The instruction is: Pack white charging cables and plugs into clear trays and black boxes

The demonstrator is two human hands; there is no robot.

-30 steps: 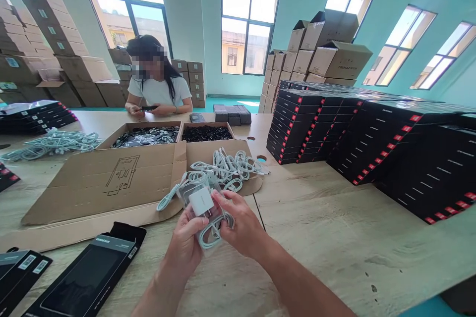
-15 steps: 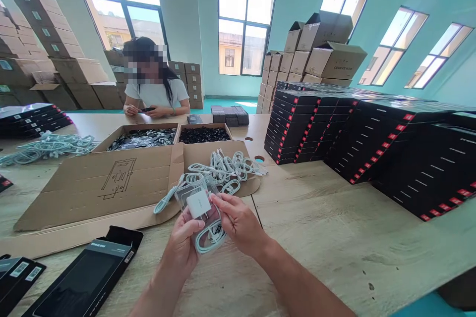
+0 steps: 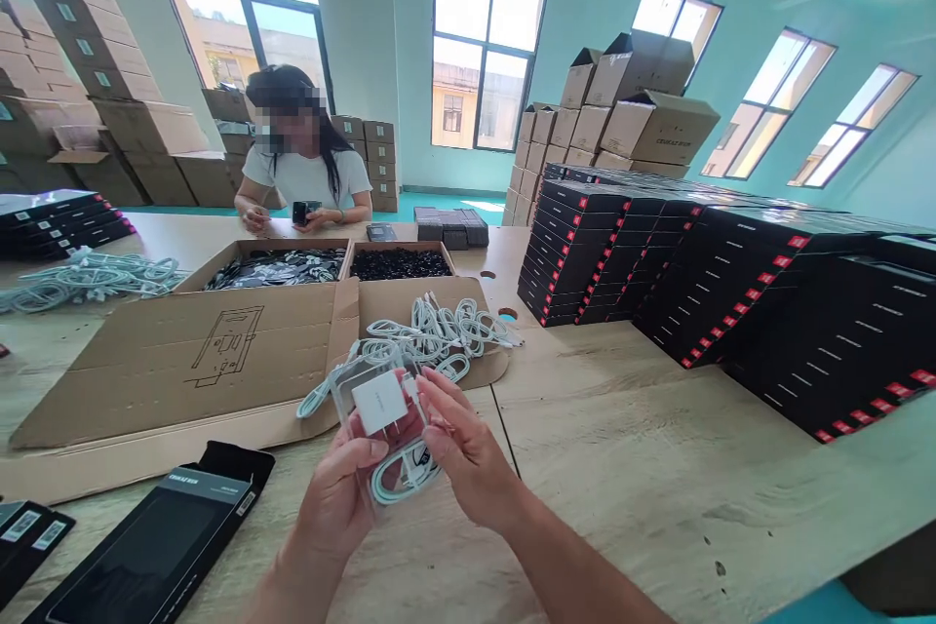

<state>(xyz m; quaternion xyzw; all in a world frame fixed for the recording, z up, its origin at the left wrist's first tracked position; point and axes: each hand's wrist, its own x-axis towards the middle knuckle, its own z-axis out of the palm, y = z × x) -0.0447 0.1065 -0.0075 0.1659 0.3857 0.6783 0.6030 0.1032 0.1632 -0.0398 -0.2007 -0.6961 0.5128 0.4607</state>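
Note:
A clear plastic tray (image 3: 345, 397) is gripped by my left hand (image 3: 338, 480), its thumb lying over the near edge. Inside the tray sits a white charger plug (image 3: 379, 402) with its prongs toward me. A coiled white cable (image 3: 395, 485) lies in the lower part of the tray. My right hand (image 3: 472, 453) pinches the white connector end (image 3: 410, 386) of the cable beside the plug. Just beyond my hands, a heap of white cables (image 3: 439, 331) rests on a cardboard sheet (image 3: 153, 361).
Stacked black boxes (image 3: 621, 253) fill the right side. Two open cartons of small parts stand behind the cardboard (image 3: 351, 258). An open black box (image 3: 157, 546) lies front left, and more cables (image 3: 95, 278) lie far left. Across the table a person (image 3: 303, 156) holds a small dark object.
My hands and the tray have shifted slightly left in view. The white connector end now shows more clearly at my right fingertips. Across the table, the person has raised the dark object upright.

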